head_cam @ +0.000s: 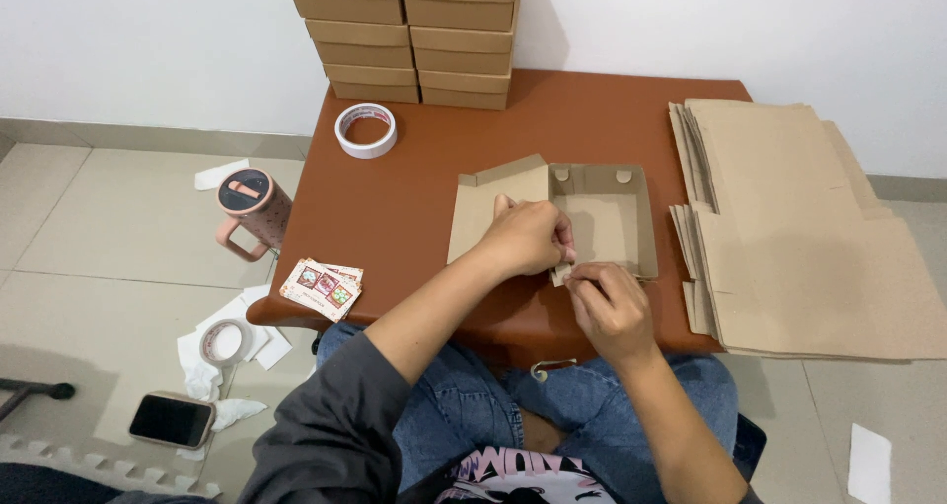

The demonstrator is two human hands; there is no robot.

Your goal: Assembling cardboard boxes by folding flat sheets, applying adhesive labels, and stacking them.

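The brown table (414, 198) fills most of what I can see from here, with a big stack of flat cardboard blanks (799, 228) lying well to the right of the fingers and two piles of finished boxes (404, 36) far beyond them against the wall. Directly under and just past the fingertips sits the half-folded cardboard box (592, 218), its lid flap spread out to the left.

The left hand (528, 238) comes in with the forearm crossing the lap, wrist bent, fingers curled down over the box's near wall and pinching its edge. The right hand (610, 307) sits just beside it, nearly touching, fingers closed tight on a small cardboard tab (564, 272) at the near corner.

My worry is that corner: both hands crowd one small flap, and too hard a pull or a crooked fold could crease or tear the thin card, or let the standing side walls spring flat.

A tape roll (366, 129) lies far off to the upper left of the fingers.
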